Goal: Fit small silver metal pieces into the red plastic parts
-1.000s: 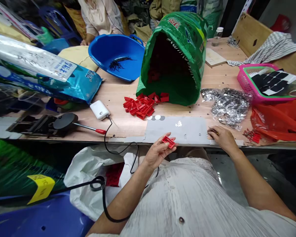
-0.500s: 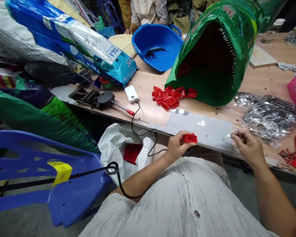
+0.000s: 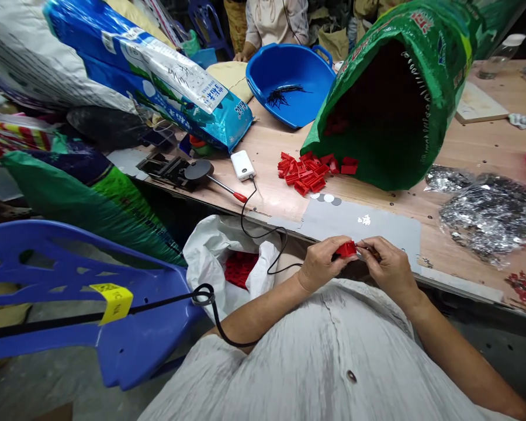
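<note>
The left hand has its fingers closed on a red plastic case at the table's near edge, where the right hand pinches a thin piece, too small to identify. A yellow tag shows letters ending "NA"; the blue bag carries Chinese characters, not surely legible.

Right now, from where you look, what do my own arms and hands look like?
Your left hand and right hand are ungloved, and both forearms are bare. The loose shirt is pale grey-white with darker streaks and a dark round button. A black cord crosses the left arm near the elbow. I see no markings on either hand.
</note>
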The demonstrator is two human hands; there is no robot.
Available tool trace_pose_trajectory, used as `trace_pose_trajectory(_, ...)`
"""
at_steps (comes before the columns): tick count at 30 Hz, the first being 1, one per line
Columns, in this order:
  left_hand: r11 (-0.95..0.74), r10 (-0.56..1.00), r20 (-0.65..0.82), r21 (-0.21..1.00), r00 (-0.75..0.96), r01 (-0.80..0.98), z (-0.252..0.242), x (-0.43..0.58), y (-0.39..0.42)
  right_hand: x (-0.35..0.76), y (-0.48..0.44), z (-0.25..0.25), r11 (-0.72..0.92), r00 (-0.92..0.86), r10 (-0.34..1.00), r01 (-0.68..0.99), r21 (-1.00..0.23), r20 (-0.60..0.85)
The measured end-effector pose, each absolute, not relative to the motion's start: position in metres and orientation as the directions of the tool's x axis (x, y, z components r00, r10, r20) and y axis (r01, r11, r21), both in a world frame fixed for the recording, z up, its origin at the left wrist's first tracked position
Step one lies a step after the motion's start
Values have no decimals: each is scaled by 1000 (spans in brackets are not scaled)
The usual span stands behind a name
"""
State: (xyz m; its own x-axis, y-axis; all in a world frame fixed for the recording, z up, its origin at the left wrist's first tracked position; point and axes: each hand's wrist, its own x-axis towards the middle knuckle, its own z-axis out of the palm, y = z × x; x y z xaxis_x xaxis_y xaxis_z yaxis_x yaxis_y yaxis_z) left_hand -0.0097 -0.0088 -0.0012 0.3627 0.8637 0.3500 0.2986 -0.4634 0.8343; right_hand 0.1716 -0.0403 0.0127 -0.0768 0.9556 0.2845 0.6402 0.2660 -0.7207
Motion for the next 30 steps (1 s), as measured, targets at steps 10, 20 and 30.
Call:
trace_pose_trajectory(10,-468,866,378,843,328,263,-2,-11,-14,178,-34,17,216,-183,972,468,-857,145)
trace_pose_trajectory(20,-444,868,359,869,342,216,3,-9,-14,178,-29,11,-55,-104,991,270,-961,-86)
trace_pose_trajectory(30,-444,869,342,857,357,260,-4,-1,-17,170,-23,-11,-39,-122,990,241,-970,-71)
